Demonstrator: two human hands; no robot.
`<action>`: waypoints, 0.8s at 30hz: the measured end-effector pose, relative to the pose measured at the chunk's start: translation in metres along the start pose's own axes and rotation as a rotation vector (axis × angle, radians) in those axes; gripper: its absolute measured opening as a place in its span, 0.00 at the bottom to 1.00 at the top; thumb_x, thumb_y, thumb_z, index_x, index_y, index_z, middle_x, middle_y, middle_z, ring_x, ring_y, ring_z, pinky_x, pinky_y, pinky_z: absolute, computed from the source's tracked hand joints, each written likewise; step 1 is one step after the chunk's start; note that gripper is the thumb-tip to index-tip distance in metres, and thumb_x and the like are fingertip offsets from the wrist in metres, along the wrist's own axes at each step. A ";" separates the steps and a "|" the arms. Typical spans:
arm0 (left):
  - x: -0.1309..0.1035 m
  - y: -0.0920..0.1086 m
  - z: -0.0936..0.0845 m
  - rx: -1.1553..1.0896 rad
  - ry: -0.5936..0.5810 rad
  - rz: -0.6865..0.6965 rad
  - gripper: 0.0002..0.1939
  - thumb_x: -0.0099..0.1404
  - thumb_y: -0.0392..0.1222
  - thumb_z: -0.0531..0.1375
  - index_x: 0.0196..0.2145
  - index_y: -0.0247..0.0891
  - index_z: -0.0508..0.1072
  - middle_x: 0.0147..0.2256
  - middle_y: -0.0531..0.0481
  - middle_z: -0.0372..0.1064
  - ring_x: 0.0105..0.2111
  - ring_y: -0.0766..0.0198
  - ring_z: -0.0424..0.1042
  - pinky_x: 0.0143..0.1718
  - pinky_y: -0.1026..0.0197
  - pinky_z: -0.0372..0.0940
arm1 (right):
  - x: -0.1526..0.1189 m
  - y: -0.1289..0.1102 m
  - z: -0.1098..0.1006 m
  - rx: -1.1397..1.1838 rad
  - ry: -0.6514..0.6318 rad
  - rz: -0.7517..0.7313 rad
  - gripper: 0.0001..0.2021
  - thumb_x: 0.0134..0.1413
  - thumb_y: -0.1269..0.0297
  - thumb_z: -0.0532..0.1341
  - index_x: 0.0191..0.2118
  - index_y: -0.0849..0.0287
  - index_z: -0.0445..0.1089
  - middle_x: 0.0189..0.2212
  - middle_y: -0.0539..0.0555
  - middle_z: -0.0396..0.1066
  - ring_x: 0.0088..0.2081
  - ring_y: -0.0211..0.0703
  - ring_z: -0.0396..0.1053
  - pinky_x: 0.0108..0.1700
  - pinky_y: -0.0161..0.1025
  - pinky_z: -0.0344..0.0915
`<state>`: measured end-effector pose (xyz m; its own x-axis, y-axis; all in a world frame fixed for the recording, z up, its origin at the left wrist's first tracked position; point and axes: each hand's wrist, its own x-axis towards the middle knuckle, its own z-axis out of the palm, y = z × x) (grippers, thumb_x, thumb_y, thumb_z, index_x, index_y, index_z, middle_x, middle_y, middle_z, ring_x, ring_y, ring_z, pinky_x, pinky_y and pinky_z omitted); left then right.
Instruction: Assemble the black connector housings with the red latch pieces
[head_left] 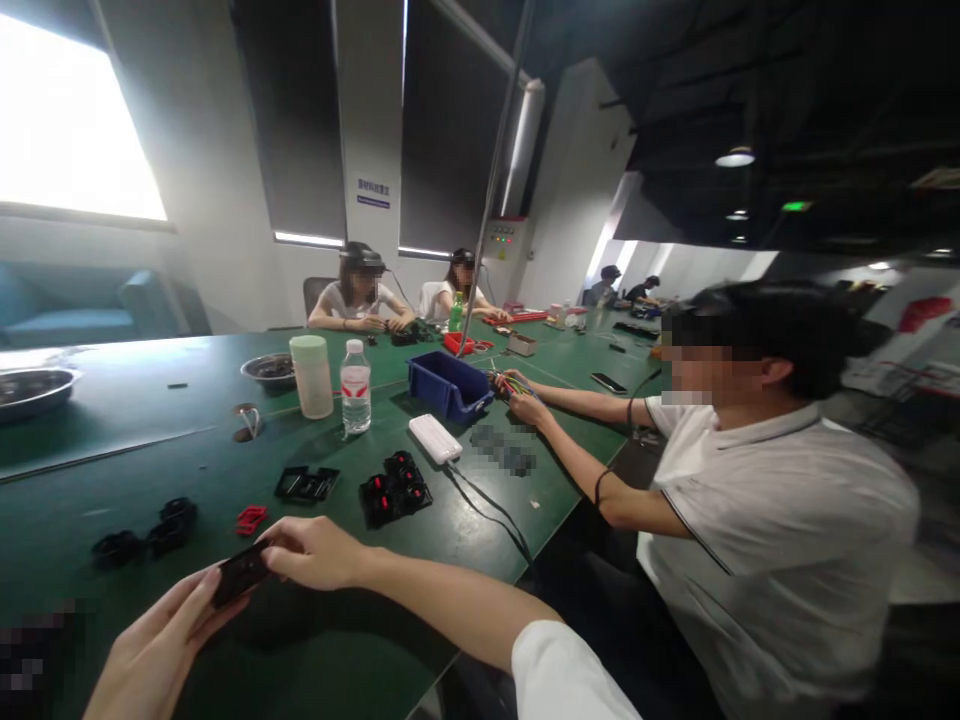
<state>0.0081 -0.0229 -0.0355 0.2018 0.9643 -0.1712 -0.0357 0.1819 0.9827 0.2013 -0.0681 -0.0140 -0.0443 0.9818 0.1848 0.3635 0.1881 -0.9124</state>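
A small black part (241,574) is held between both hands above the green table's near edge. My left hand (169,625) grips its left end, fingers beneath and thumb near the top. On its right end the fingers of my right hand (311,552) are pinched. Just beyond are small red pieces (251,518) and a flat black frame (307,484). Black parts with red insides (395,489) lie farther right, and more black parts (146,532) sit at the left.
Behind stand a green-lidded cup (311,377), a water bottle (356,390), a blue bin (448,386) and metal bowls (34,392). A white power bank (435,440) trails a cable rightward. A person at the right (780,520) holds wires; others sit across the table (217,450).
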 end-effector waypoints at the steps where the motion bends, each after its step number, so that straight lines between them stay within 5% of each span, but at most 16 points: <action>1: 0.002 -0.002 -0.001 -0.022 -0.018 -0.016 0.18 0.50 0.59 0.70 0.38 0.51 0.83 0.38 0.50 0.84 0.49 0.36 0.81 0.44 0.40 0.81 | 0.000 -0.001 -0.001 -0.007 0.010 -0.007 0.13 0.63 0.56 0.67 0.51 0.51 0.76 0.31 0.45 0.74 0.34 0.40 0.73 0.36 0.33 0.64; 7: -0.005 0.014 0.001 -0.111 -0.093 -0.033 0.24 0.47 0.54 0.72 0.42 0.44 0.82 0.43 0.48 0.83 0.54 0.37 0.78 0.51 0.44 0.79 | 0.003 0.001 0.002 -0.034 0.012 0.010 0.11 0.66 0.57 0.64 0.50 0.51 0.76 0.30 0.46 0.73 0.32 0.40 0.72 0.36 0.34 0.64; 13: -0.013 0.029 0.005 -0.190 -0.171 0.021 0.31 0.50 0.51 0.75 0.48 0.32 0.79 0.45 0.39 0.82 0.45 0.48 0.82 0.50 0.48 0.77 | 0.008 0.000 0.005 0.070 0.006 0.037 0.13 0.66 0.65 0.60 0.54 0.55 0.71 0.30 0.46 0.70 0.29 0.38 0.69 0.35 0.35 0.66; 18: -0.010 0.028 0.009 -0.255 -0.180 0.038 0.25 0.56 0.51 0.73 0.45 0.31 0.80 0.42 0.39 0.81 0.41 0.51 0.82 0.46 0.52 0.75 | 0.012 -0.004 0.003 0.170 -0.030 0.064 0.13 0.65 0.58 0.59 0.50 0.56 0.72 0.33 0.50 0.73 0.31 0.40 0.69 0.34 0.37 0.67; 24: -0.006 0.029 0.011 -0.307 -0.113 0.046 0.12 0.61 0.38 0.70 0.41 0.31 0.81 0.40 0.40 0.80 0.38 0.58 0.80 0.44 0.56 0.75 | 0.015 -0.007 0.000 0.062 -0.053 0.047 0.17 0.64 0.55 0.57 0.51 0.58 0.72 0.33 0.50 0.71 0.32 0.41 0.70 0.30 0.35 0.65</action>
<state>0.0170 -0.0254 -0.0056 0.2998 0.9486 -0.1011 -0.3373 0.2045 0.9189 0.1987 -0.0543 -0.0051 -0.0785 0.9892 0.1235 0.3081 0.1419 -0.9407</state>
